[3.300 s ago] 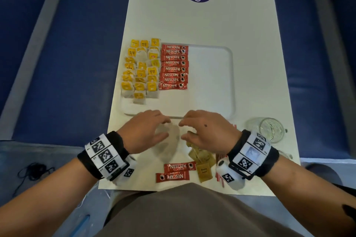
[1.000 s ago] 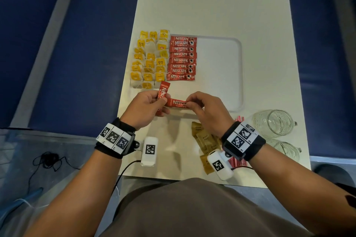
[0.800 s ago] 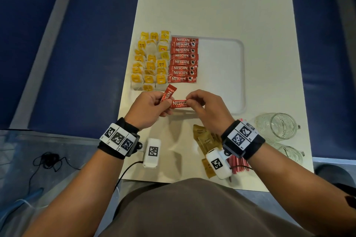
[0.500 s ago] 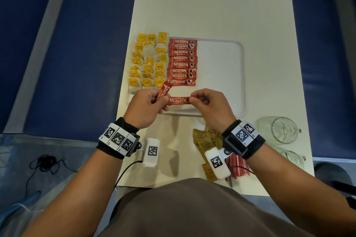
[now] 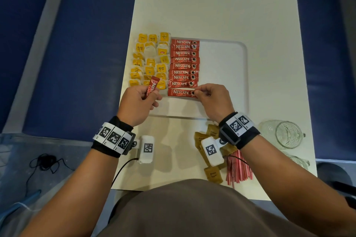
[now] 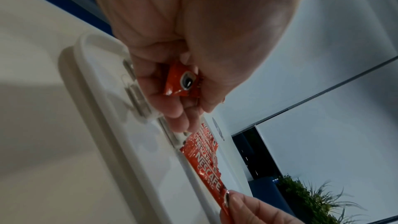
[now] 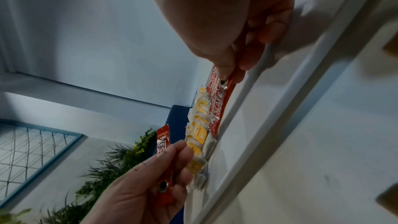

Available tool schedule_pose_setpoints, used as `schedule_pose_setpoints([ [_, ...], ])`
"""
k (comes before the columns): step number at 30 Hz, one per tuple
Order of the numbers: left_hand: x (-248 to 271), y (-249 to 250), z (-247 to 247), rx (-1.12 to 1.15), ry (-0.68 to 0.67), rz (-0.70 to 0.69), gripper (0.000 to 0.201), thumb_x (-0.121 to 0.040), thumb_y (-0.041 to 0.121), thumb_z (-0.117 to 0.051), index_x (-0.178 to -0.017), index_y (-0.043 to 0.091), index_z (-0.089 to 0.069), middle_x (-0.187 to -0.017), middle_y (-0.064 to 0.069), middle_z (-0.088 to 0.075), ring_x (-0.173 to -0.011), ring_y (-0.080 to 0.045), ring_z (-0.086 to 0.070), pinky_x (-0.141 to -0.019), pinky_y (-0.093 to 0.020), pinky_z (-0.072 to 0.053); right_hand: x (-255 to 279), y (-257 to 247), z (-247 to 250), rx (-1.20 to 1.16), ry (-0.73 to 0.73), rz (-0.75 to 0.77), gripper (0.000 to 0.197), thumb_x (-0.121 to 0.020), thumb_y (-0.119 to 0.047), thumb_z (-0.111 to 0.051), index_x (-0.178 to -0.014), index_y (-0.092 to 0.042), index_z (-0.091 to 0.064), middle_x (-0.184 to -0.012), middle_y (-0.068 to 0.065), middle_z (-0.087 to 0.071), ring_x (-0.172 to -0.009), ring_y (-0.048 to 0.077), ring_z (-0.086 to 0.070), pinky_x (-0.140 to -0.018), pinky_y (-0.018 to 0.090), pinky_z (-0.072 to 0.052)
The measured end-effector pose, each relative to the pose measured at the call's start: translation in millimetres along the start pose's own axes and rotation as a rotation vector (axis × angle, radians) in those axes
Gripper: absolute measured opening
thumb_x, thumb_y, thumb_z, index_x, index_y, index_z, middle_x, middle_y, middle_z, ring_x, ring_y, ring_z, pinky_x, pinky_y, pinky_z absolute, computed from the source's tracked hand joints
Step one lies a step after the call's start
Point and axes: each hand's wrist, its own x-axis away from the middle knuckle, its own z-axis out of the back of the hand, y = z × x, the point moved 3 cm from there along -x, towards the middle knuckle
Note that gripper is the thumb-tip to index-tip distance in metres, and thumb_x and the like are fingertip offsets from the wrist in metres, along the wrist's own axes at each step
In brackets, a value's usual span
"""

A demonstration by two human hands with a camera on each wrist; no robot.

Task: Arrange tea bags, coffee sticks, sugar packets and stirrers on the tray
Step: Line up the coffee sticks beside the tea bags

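A white tray (image 5: 227,75) holds several yellow tea bags (image 5: 150,59) in its left part and a column of red coffee sticks (image 5: 184,63) beside them. My right hand (image 5: 210,98) pinches the right end of a coffee stick (image 5: 181,92) lying at the near end of that column. My left hand (image 5: 138,100) grips another coffee stick (image 5: 152,87), tilted upright over the nearest tea bags. In the left wrist view the held stick (image 6: 183,81) sits between thumb and fingers. The right wrist view shows the pinched stick (image 7: 221,105) flat on the tray.
Brown sugar packets (image 5: 212,174) and a bundle of red-striped stirrers (image 5: 238,169) lie on the white table (image 5: 212,9) near my right wrist. Two glass mugs (image 5: 285,134) stand at the right edge. Blue seats flank the table.
Both hands carried the two coffee sticks from the table's near edge up to the tray. The right hand has lowered its stick onto the near end of the column.
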Motion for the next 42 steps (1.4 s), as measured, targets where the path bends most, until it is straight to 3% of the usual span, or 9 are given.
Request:
schedule_pose_setpoints([
  [3, 2, -4, 2, 0.012, -0.002, 0.018, 0.020, -0.101, 0.026, -0.061, -0.094, 0.013, -0.075, -0.087, 0.002, -0.077, -0.069, -0.014, -0.071, -0.063, -0.026, -0.056, -5, 0, -3, 0.037, 0.018, 0.007, 0.013, -0.097, -0.025, -0.068, -0.102, -0.019, -0.079, -0.088, -0.011, -0.073, -0.082, 0.000, -0.065, -0.076, 0.016, -0.048],
  [7, 6, -4, 1, 0.018, -0.006, 0.036, 0.022, -0.101, 0.027, -0.061, -0.094, 0.012, -0.075, -0.084, 0.003, -0.077, -0.067, -0.010, -0.070, -0.063, -0.023, -0.057, -8, -1, -5, 0.110, 0.038, 0.033, 0.016, -0.097, -0.026, -0.067, -0.105, -0.018, -0.078, -0.094, -0.005, -0.076, -0.087, 0.009, -0.068, -0.084, 0.027, -0.054],
  [13, 9, -6, -1, 0.055, -0.028, 0.073, 0.017, -0.101, 0.024, -0.061, -0.095, 0.015, -0.074, -0.082, 0.004, -0.077, -0.070, -0.015, -0.072, -0.066, -0.030, -0.059, -11, -1, -8, 0.187, 0.049, 0.039, 0.019, -0.098, -0.030, -0.066, -0.108, -0.018, -0.077, -0.095, -0.005, -0.075, -0.088, 0.012, -0.067, -0.087, 0.035, -0.057],
  [20, 11, -3, -5, 0.051, -0.124, 0.100, 0.017, -0.101, 0.024, -0.060, -0.100, 0.012, -0.072, -0.083, -0.001, -0.076, -0.061, -0.015, -0.068, -0.055, -0.024, -0.052, -12, -2, -8, 0.223, 0.064, 0.039, 0.022, -0.097, -0.035, -0.065, -0.107, -0.018, -0.075, -0.093, -0.004, -0.074, -0.086, 0.014, -0.067, -0.085, 0.038, -0.057],
  [26, 11, -3, -7, 0.099, -0.223, 0.127, 0.019, -0.104, 0.027, -0.054, -0.108, 0.016, -0.070, -0.089, -0.003, -0.075, -0.065, -0.018, -0.064, -0.055, -0.025, -0.047, -11, -2, -5, 0.221, 0.060, 0.069, 0.019, -0.097, -0.035, -0.063, -0.108, -0.021, -0.070, -0.088, -0.009, -0.067, -0.082, 0.011, -0.063, -0.079, 0.037, -0.056],
  [30, 11, -2, -9, 0.112, -0.246, 0.129, 0.018, -0.104, 0.026, -0.054, -0.108, 0.018, -0.070, -0.090, -0.005, -0.074, -0.065, -0.017, -0.063, -0.054, -0.024, -0.046, -12, -7, -4, 0.316, -0.042, 0.180, 0.035, -0.099, -0.034, -0.061, -0.133, -0.028, -0.062, -0.095, -0.009, -0.055, -0.084, 0.009, -0.054, -0.077, 0.030, -0.048],
  [32, 12, -2, -10, 0.111, -0.247, 0.125, 0.017, -0.103, 0.026, -0.055, -0.107, 0.018, -0.070, -0.090, -0.004, -0.075, -0.065, -0.017, -0.062, -0.054, -0.025, -0.046, -14, -7, -4, 0.358, -0.075, 0.209, 0.040, -0.099, -0.037, -0.062, -0.138, -0.030, -0.060, -0.101, -0.008, -0.055, -0.089, 0.012, -0.056, -0.080, 0.031, -0.048],
  [42, 13, -4, -10, 0.094, -0.254, 0.120, 0.017, -0.103, 0.026, -0.057, -0.103, 0.014, -0.071, -0.088, -0.004, -0.075, -0.065, -0.018, -0.063, -0.054, -0.027, -0.046, -14, -20, -15, 0.430, -0.113, 0.322, 0.031, -0.099, -0.037, -0.062, -0.128, -0.030, -0.069, -0.118, -0.001, -0.059, -0.103, 0.018, -0.060, -0.079, 0.028, -0.041],
])
